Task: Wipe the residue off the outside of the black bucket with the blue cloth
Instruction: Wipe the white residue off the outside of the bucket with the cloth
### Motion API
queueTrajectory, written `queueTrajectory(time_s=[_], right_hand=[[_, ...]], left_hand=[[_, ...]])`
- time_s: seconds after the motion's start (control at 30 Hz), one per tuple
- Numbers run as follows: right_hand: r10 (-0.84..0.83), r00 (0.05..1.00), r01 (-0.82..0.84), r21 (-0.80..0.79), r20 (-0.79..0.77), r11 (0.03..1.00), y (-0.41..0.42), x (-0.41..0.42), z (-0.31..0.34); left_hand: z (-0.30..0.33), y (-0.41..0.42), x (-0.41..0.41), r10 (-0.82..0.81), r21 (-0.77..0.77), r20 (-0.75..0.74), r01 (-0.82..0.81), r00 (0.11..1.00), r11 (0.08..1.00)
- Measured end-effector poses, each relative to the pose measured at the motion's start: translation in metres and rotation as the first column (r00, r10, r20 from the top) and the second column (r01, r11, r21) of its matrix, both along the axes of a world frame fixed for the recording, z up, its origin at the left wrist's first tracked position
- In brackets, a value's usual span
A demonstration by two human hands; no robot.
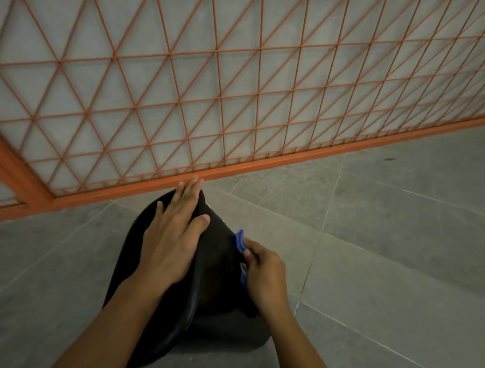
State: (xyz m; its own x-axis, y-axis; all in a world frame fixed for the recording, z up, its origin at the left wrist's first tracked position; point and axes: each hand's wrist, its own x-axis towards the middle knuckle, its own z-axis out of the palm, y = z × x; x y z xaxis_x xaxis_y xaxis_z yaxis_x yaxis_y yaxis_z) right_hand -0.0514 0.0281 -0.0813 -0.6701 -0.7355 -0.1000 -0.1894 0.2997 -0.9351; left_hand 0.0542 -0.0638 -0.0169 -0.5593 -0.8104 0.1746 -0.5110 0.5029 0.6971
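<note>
My left hand (172, 237) lies flat and open on the black bucket (212, 268), fingers spread and pointing away from me toward the orange metal grille (212, 85), the thumb splayed out to the right; it presses on the bucket without closing round anything. My right hand (265, 276) is curled shut on the blue cloth (241, 243), pinching it between thumb and bent fingers and holding it against the bucket's outer wall on the right side. Only a narrow strip of cloth shows past my fingers.

The bucket lies on the grey tiled floor (386, 232) between my forearms, just beside the grille's bottom rail. Its long axis runs from me toward the grille. I cannot tell which end is the mouth, nor whether anything is inside it; the black surface is too dark to show residue.
</note>
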Motion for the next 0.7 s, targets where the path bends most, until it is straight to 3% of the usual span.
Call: queueTrajectory(time_s=[0.17, 0.33, 0.5, 0.7], right_hand=[[0.088, 0.996, -0.087, -0.057, 0.02, 0.995, 0.002, 0.002, 0.007], [-0.001, 0.999, 0.0, 0.039, 0.045, 0.999, 0.001, -0.005, -0.003], [0.061, 0.998, -0.062, 0.01, 0.004, 0.998, 0.001, -0.002, 0.0], [-0.011, 1.0, 0.01, 0.084, 0.02, 0.996, 0.011, -0.003, -0.009]], left_hand=[[-0.003, -0.003, 0.004, -0.006, 0.017, -0.036, 0.007, 0.999, 1.0], [0.0, 0.001, 0.001, 0.023, -0.001, -0.014, -0.023, 1.0, 1.0], [-0.001, -0.002, 0.005, 0.025, 0.007, -0.018, -0.025, 1.0, 1.0], [-0.001, 0.001, 0.001, 0.02, -0.025, -0.018, -0.021, 1.0, 0.999]])
